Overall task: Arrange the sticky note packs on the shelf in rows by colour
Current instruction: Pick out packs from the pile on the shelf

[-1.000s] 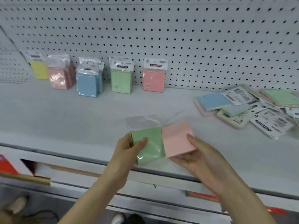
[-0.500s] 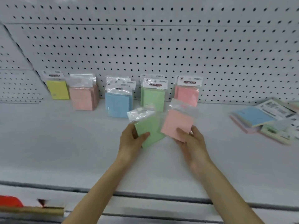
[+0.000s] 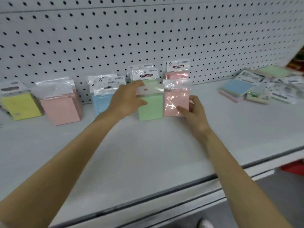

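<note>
Along the back edge of the shelf [image 3: 148, 153], against the pegboard [image 3: 148, 38], stand a yellow pack [image 3: 20, 106], a pink row [image 3: 60, 109] and some blue packs [image 3: 102, 100]. Next to these, the left hand [image 3: 126, 97] has its fingers curled on the clear top flap of a green pack [image 3: 150, 109], held upright in front of the green row [image 3: 144, 75]. Held only by that limp flap, it could swing or tip forward on release, and the wrist sits close enough to nudge the blue packs.

Just beside it, the right hand [image 3: 195, 112] grips a pink pack [image 3: 175, 102], thumb on its glossy front, before a second pink row [image 3: 177, 68]. The slick wrapper may slip, a push could topple the packs behind, and with two pink rows the shade could be mismatched. An unsorted pile [image 3: 246, 91] lies near the back right corner.
</note>
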Tool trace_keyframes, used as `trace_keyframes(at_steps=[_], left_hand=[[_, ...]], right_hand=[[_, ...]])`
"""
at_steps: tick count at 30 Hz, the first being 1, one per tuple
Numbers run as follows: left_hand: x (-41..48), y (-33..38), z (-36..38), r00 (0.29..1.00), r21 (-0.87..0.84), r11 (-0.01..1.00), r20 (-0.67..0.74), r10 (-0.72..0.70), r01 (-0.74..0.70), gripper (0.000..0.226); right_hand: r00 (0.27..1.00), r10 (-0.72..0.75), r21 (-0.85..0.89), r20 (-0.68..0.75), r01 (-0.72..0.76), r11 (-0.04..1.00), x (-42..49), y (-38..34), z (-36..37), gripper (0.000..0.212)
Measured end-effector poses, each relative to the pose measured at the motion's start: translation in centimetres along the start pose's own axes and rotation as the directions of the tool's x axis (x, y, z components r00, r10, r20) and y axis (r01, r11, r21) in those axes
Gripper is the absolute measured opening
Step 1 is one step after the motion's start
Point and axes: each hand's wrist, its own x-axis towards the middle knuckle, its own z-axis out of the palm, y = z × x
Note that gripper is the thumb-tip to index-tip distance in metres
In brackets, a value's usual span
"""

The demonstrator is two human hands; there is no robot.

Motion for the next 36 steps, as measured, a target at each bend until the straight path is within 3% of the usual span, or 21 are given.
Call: trace_keyframes(at_steps=[2, 4, 7, 11, 17, 21, 24, 28, 32, 34, 36], left_hand=[[1.1, -0.1, -1.3, 0.996, 0.198, 0.978, 0.073, 0.045, -0.059, 0.051], [2.3, -0.2, -2.0, 0.990, 0.289, 0.952, 0.121, 0.073, -0.106, 0.054], [3.6, 0.0, -2.4, 0.988, 0.317, 0.942, 0.134, 0.076, -0.115, 0.050], [4.5, 0.3, -2.3, 0.986, 0.322, 0.934, 0.102, 0.129, -0.155, 0.028], [5.3, 0.2, -1.3, 0.988, 0.318, 0.935, 0.070, 0.138, -0.154, 0.022], [5.9, -0.6, -0.9, 0.995, 0.381, 0.920, 0.013, 0.097, -0.095, 0.027], [5.8, -1.2, -0.4, 0.994, 0.475, 0.876, -0.020, 0.104, -0.082, 0.050], [4.4, -1.9, -0.5, 0.954, 0.479, 0.862, -0.145, 0.261, -0.163, 0.060], [0.7, -3.2, -1.6, 0.881, 0.345, 0.896, -0.280, 0.382, -0.279, 0.047], [-2.6, -3.9, -1.9, 0.900, 0.091, 0.952, -0.310, 0.306, -0.292, 0.035], [-6.1, -4.5, -1.9, 0.957, -0.223, 0.950, -0.237, 0.165, -0.219, 0.025]], right_hand=[[0.999, 0.002, 0.006, -0.036, -0.002, 1.000, 0.1, 0.2, -0.1, 0.024], [0.997, 0.004, -0.004, -0.076, -0.005, 1.000, 0.2, 0.3, 0.0, 0.025], [0.996, -0.004, -0.008, -0.084, 0.003, 1.000, 0.2, 0.5, 0.1, 0.025], [0.996, -0.012, -0.020, -0.086, 0.010, 1.000, 0.4, 0.6, 0.0, 0.026], [0.996, -0.019, -0.041, -0.090, 0.015, 0.999, 0.5, 0.9, -0.2, 0.025], [0.997, -0.007, -0.033, -0.081, 0.005, 0.999, 0.8, 1.1, -0.2, 0.024], [0.997, 0.009, -0.051, -0.071, -0.013, 0.999, 0.8, 1.3, -0.2, 0.023], [0.997, 0.000, -0.039, -0.073, -0.003, 0.999, 0.6, 1.0, 0.0, 0.017], [0.995, 0.014, 0.051, -0.096, -0.009, 0.999, -1.2, 0.9, 0.4, 0.007], [0.999, 0.008, 0.089, -0.054, -0.003, 0.996, -3.2, 0.7, 1.3, 0.011], [0.999, -0.034, 0.104, 0.034, 0.030, 0.994, -5.4, 0.0, 3.2, 0.012]])
